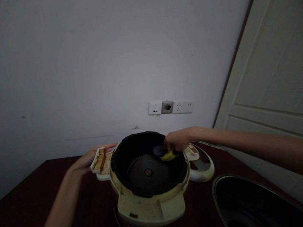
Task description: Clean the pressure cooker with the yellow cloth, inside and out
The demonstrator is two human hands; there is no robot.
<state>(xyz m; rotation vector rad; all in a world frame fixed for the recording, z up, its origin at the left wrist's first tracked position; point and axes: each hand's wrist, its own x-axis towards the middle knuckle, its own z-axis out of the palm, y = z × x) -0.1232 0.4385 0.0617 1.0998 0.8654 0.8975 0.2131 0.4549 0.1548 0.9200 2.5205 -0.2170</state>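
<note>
An electric pressure cooker (150,210) with a stained cream rim stands on the dark red table, and a black inner pot (148,176) shows inside it. My left hand (86,159) is closed around the cooker's left side, behind the stained white side handle (98,160); part of its fingers is hidden there. Over the far right of the pot, my right hand (178,139) pinches a yellow-and-dark-grey cleaning cloth (169,156). The cloth hangs inside the rim, near the inner wall; whether it touches the wall cannot be made out.
Right of the cooker lies a white-rimmed round part (209,170), possibly a lid. A large dark metal basin (219,205) stands at the right front. Sockets and switches (170,107) are on the white wall behind. A pale panelled door (275,82) is at the right.
</note>
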